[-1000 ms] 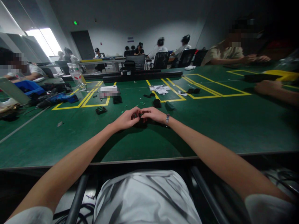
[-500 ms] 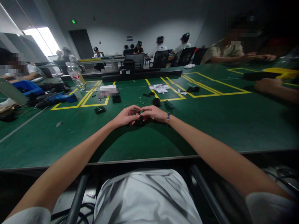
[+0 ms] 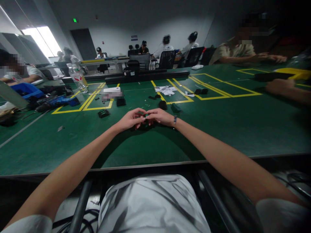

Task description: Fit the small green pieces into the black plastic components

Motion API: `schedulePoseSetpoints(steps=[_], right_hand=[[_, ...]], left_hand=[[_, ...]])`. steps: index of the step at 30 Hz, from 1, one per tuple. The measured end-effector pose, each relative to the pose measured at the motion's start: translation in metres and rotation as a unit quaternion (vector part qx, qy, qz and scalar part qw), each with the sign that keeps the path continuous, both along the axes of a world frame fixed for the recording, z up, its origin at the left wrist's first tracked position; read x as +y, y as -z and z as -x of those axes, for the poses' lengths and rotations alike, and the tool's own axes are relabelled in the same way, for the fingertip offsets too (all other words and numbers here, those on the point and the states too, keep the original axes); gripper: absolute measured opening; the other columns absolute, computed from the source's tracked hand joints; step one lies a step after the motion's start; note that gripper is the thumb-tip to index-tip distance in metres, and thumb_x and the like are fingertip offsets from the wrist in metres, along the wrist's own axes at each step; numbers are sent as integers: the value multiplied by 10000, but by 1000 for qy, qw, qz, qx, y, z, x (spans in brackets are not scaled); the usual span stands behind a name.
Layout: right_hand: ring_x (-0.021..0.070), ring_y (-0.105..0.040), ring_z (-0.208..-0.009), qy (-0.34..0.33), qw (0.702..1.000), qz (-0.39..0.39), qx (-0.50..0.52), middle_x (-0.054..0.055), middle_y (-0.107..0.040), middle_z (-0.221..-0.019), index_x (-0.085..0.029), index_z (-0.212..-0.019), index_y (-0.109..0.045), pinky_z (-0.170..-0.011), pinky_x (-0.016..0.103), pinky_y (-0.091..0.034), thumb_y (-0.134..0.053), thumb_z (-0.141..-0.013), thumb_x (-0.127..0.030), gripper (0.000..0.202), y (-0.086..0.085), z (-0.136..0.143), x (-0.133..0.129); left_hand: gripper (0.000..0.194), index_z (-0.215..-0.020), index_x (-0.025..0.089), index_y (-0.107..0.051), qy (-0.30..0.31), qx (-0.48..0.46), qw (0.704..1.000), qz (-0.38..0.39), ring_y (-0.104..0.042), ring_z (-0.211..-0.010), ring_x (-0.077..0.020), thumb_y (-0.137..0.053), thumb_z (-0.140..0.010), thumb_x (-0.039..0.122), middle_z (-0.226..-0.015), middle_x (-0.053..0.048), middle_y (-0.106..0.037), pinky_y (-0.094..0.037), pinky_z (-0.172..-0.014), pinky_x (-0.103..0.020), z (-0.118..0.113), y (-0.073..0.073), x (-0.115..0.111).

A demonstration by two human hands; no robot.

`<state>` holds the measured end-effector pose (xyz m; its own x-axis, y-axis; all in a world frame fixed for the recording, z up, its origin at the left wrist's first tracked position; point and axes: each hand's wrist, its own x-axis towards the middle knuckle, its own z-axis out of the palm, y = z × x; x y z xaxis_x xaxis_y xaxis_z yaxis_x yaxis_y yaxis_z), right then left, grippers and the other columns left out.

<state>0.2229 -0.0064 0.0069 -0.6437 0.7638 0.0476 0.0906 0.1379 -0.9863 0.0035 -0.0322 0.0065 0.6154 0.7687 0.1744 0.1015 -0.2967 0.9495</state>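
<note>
My left hand (image 3: 132, 119) and my right hand (image 3: 159, 117) meet above the green table (image 3: 155, 149), fingertips together. Both are closed around a small dark and green piece, mostly hidden by the fingers and too small to name. Just beyond them lie tiny green bits (image 3: 147, 105), a black block (image 3: 162, 105) and a dark green piece (image 3: 176, 108). To the left rests a black holder with green parts (image 3: 103, 113). A watch or band (image 3: 175, 119) is on my right wrist.
Crumpled white cloth or paper (image 3: 166, 90), a white box (image 3: 112, 92), a bottle (image 3: 79, 79) and a blue power tool (image 3: 65, 101) lie farther back. People sit around; one person's hand (image 3: 279, 88) reaches in at right.
The view has shifted very slightly. Both hands remain together in nearly the same place, with only small finger movement.
</note>
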Motion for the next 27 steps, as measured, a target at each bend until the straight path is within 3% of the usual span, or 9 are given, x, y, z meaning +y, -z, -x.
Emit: schedulePoseSetpoints(steps=[7,17,27], right_hand=[[127,-623,-603,8,1000,11,6,22,-677,-709,-137,-951,-693,-559,234,-439,-691,-756,-310,260,0,1,-1],[137,-638,-625,4,1000,21,12,47,-720,-794,-143,-1056,-702,-569,238,-455,-694,-765,-302,332,3,-1,3],[129,-639,-618,-9,1000,-2,7,48,-717,-806,-140,-994,-704,-556,230,-443,-680,-787,-311,270,1,-1,2]], left_hand=[[423,-1189,196,-511,-4,-8,1000,10,-550,-533,-56,-669,-855,401,-822,-2,-593,-422,-468,-173,-1,-3,-2],[449,-1200,202,-516,0,-6,1000,9,-543,-522,-54,-690,-839,404,-828,3,-596,-435,-475,-184,-1,-3,-1],[436,-1200,197,-524,-3,-5,1000,12,-552,-513,-66,-669,-855,419,-783,-2,-612,-424,-467,-183,-2,-1,0]])
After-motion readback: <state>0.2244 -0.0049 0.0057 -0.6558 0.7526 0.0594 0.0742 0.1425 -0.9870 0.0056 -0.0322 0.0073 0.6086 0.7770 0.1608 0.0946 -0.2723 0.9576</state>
